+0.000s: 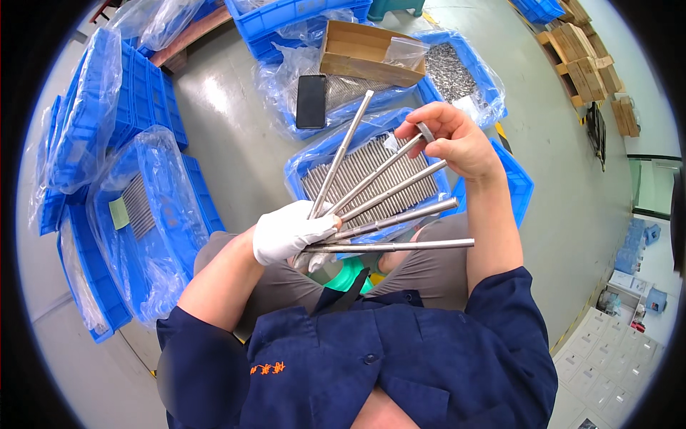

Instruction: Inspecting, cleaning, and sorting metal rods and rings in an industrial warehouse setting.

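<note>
In a white glove, my left hand (289, 232) is closed around the near ends of several slim metal rods (389, 187), which fan out to the right and away from me. My bare right hand (461, 143) pinches a small knurled metal ring (426, 131) between thumb and fingers. That ring sits at the far end of one fanned rod; whether it is fully around the tip I cannot tell. Beneath the hands, a blue bin (294, 174) lined with clear plastic holds rows of similar rods (371, 166).
Behind that bin, a black phone (311, 101) and an open cardboard box (341, 61) rest on another lined bin. Small metal parts (450, 68) fill a bin at the back right. Blue crates (146, 89) are stacked on the left; wooden pallets (580, 75) stand far right.
</note>
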### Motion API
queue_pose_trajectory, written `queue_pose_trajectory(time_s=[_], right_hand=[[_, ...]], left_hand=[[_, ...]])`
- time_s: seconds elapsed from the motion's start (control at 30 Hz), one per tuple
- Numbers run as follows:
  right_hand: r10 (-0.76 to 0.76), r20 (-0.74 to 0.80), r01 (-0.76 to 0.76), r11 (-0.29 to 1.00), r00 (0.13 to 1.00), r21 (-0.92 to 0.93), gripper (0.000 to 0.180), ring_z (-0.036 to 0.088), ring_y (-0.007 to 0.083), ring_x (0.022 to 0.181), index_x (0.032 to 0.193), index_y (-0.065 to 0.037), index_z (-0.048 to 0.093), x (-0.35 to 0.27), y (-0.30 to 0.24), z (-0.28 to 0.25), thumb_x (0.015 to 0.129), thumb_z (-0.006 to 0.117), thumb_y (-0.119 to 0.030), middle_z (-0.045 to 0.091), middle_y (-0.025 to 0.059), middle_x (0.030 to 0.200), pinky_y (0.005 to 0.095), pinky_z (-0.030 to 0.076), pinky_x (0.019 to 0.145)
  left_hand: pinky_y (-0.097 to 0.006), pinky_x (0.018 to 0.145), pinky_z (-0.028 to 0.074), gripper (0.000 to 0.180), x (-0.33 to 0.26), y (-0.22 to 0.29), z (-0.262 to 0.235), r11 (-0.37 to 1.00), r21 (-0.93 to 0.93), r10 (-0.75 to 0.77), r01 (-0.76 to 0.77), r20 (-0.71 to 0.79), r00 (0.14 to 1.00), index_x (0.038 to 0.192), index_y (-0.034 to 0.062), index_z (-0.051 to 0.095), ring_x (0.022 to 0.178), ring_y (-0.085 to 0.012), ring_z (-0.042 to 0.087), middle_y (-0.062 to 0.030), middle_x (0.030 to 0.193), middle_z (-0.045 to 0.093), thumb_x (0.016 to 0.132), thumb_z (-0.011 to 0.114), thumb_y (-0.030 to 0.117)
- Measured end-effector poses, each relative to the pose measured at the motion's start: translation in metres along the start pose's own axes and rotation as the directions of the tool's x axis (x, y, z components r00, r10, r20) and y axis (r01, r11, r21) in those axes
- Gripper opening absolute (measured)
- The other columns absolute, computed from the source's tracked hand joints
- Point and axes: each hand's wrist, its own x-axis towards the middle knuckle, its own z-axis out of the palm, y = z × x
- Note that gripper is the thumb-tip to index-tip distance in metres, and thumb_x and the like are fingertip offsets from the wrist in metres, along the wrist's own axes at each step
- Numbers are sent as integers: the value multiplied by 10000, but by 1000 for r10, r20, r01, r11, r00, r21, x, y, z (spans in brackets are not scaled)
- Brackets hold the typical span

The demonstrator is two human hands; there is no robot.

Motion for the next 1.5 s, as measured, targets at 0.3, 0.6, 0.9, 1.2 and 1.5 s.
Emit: queue_pose_trajectory(time_s=[0.3,0.6,0.9,1.2,1.5], right_hand=[[189,131,-208,966,973,156,378,586,150,783,1007,-11,552,5,13,24,648,668,-30,585,152,961,256,483,706],[202,147,-237,930,968,280,428,546,141,732,1012,-15,548,8,32,43,621,704,-92,574,158,980,242,457,644],[171,193,-219,939,966,265,407,576,157,820,1042,-24,532,6,30,34,656,662,-16,569,156,1005,267,481,738],[128,206,-170,966,970,197,376,573,148,726,998,-45,548,10,31,45,657,693,-110,572,158,992,240,475,620],[-102,-189,156,942,977,296,324,550,157,755,1121,-13,468,-3,8,-35,805,506,-75,556,150,984,271,469,690]], left_hand=[[-202,374,336,318,4,0,2,995,-97,24,-26,-18,1000,739,67,537,438,-59,438,-8,570,516,819,484,371],[-203,342,326,383,2,5,5,995,-94,-10,13,30,1000,680,51,541,386,-73,432,-23,528,513,838,445,386],[-203,356,326,393,3,5,6,990,-141,6,-1,35,999,699,46,546,389,-72,431,-30,511,507,843,433,394],[-213,316,308,404,7,-6,6,949,-306,98,-74,65,993,833,-2,546,337,-104,408,-119,556,527,801,511,399],[-220,348,304,417,7,-4,10,998,-64,0,9,132,991,738,-7,528,340,-90,389,-46,457,458,802,497,404]])
